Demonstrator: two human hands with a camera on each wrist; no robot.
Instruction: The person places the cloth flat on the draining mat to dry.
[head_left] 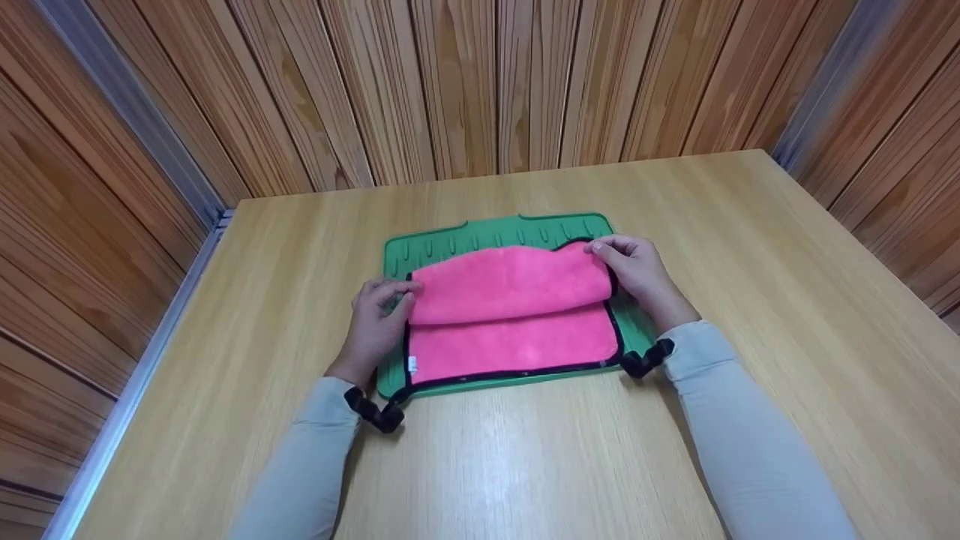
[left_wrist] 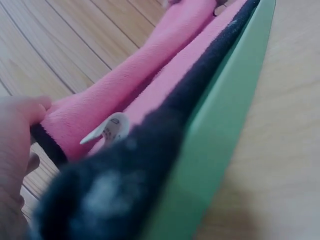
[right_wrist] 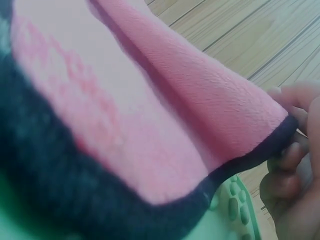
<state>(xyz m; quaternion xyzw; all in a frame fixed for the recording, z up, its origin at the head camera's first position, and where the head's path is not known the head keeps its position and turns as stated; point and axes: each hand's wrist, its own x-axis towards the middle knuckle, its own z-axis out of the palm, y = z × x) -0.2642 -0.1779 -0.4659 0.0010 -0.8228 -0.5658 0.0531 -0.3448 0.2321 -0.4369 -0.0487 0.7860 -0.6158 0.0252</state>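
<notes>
A pink towel (head_left: 514, 337) with black edging lies over a green ridged mat (head_left: 442, 246), its far part lifted and bent over the near part. My left hand (head_left: 373, 321) pinches the towel's left edge between thumb and fingers. At the right, the thumb and fingers of my right hand (head_left: 636, 268) pinch the far corner. The left wrist view shows a small white tag (left_wrist: 112, 129) near the left edge of the towel. In the right wrist view, the black border (right_wrist: 270, 147) runs into my right fingers, and the towel slopes up to them.
The mat rests on a light wooden table (head_left: 495, 457), whose far edge meets wood-panelled walls (head_left: 457, 90). Black wrist mounts (head_left: 375, 411) sit by both cuffs, close to the near corners of the mat.
</notes>
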